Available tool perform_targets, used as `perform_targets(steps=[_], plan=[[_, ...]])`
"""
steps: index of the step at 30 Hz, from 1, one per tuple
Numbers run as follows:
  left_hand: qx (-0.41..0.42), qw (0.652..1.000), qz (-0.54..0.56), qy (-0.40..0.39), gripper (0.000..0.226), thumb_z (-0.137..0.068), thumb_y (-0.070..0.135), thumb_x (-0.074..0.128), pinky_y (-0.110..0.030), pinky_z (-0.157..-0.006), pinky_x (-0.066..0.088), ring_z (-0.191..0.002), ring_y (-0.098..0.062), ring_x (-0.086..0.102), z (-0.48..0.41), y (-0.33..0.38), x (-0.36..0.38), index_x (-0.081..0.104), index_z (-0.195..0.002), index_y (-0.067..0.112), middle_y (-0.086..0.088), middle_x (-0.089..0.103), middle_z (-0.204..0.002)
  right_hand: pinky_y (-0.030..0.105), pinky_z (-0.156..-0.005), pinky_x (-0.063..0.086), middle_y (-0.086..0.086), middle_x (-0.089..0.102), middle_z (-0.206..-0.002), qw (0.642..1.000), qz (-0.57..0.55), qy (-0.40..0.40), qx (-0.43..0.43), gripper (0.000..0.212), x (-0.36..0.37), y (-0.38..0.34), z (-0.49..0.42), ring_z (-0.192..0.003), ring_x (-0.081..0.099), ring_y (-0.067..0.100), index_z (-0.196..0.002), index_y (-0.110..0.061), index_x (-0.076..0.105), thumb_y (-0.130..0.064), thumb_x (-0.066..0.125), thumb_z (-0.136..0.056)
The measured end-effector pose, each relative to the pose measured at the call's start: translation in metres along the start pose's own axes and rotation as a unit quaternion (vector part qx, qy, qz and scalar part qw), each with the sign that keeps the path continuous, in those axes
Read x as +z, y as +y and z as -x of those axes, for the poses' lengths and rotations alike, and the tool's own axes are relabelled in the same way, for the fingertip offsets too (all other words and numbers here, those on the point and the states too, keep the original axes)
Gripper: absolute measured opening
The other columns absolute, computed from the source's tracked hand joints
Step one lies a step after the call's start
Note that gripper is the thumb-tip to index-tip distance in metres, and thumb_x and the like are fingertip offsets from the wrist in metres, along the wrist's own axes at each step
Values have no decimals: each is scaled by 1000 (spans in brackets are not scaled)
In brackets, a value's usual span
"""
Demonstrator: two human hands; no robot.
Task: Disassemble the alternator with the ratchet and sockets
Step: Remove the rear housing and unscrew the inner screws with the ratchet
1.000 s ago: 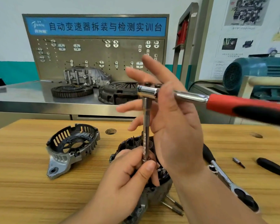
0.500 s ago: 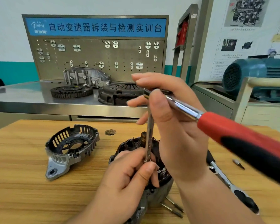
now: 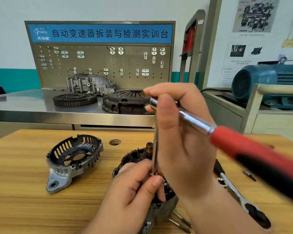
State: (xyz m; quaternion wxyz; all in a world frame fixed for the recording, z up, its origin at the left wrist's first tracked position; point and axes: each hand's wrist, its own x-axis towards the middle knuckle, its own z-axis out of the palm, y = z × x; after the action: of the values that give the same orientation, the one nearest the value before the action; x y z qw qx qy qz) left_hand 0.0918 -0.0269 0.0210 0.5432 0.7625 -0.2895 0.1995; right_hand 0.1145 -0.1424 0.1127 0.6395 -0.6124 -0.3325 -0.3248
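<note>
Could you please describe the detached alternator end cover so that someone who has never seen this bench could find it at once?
Start at the wooden table in the foreground. On its left side, apart from the alternator body where the left hand pinches the extension bar, lies the end cover. It is the only open, slotted bowl, with a silver mounting ear pointing toward the viewer.

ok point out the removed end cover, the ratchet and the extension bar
removed end cover [image 3: 63,172], head view, on its silver outer wall
ratchet [image 3: 230,142], head view, on the red part of the handle
extension bar [image 3: 155,154], head view, on the bare shaft midway down
</note>
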Motion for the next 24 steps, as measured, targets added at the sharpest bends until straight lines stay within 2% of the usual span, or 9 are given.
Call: perform_targets(steps=[2,4,6,10,13,16,19,21,24], plan=[[-14,1000,-6,12,27,-80,52,46,-42,-81,49,-91,-17,62,1,-1,1,62,-98,39,14,71,-86,22,-64,45,-1,67,-71,989,45,-101,101,23,-8,3,-11,-69,64,7,-74,-15,64,-36,57,-70],[0,1000,-28,12,30,-82,54,44,-35,-77,44,-87,-12,59,1,0,2,60,-102,39,16,69,-84,20,-57,42,14,69,-93,985,29,-119,123,55,1,1,-6,-77,68,17,-90,-4,63,-52,41,-76],[4,1000,-24,0,31,-85,55,39,-34,-76,44,-87,-14,59,1,7,0,60,-101,37,14,69,-82,26,-51,42,12,69,-96,990,-114,-57,65,33,7,2,5,-62,66,23,-87,-9,61,-34,41,-93],[31,999,30,-20,29,-92,43,43,-30,-70,51,-75,-17,65,-7,23,-3,63,-91,23,2,70,-82,22,-48,42,1,71,-89,894,-405,-86,169,27,2,1,2,-50,61,15,-75,-19,61,-31,41,-90],[-61,987,147,-32,45,-92,47,52,-10,-70,49,-82,-17,65,-11,21,-3,64,-96,4,-9,70,-82,26,-56,46,2,72,-92,893,-405,-113,161,23,1,-1,-2,-58,65,17,-77,-18,61,-33,46,-85],[-117,975,187,-37,51,-82,49,47,-12,-69,49,-83,-22,62,-15,13,-4,64,-98,4,-14,67,-86,30,-68,47,4,71,-98,909,-367,-130,149,21,-2,-2,-1,-68,68,20,-80,-16,60,-32,47,-85],[-136,957,256,-27,37,-90,40,44,-12,-57,49,-66,-11,61,-25,17,-1,63,-83,9,-5,63,-69,29,-77,52,7,70,-104,906,-365,-144,158,20,-5,-3,-2,-77,70,22,-83,-14,60,-30,47,-87],[-142,944,298,-23,42,-98,40,42,-12,-46,36,-46,-11,41,-30,21,1,51,-64,17,-6,41,-54,31,-80,54,8,70,-108,901,-372,-145,170,20,-7,-5,-3,-79,70,24,-83,-13,60,-29,49,-85],[-157,941,300,-17,37,-86,45,37,-25,-46,17,-54,-23,16,-35,26,5,26,-60,22,-15,16,-61,31,-81,54,8,69,-110,901,-369,-143,178,20,-8,-2,-2,-78,71,24,-85,-14,61,-31,50,-84]])
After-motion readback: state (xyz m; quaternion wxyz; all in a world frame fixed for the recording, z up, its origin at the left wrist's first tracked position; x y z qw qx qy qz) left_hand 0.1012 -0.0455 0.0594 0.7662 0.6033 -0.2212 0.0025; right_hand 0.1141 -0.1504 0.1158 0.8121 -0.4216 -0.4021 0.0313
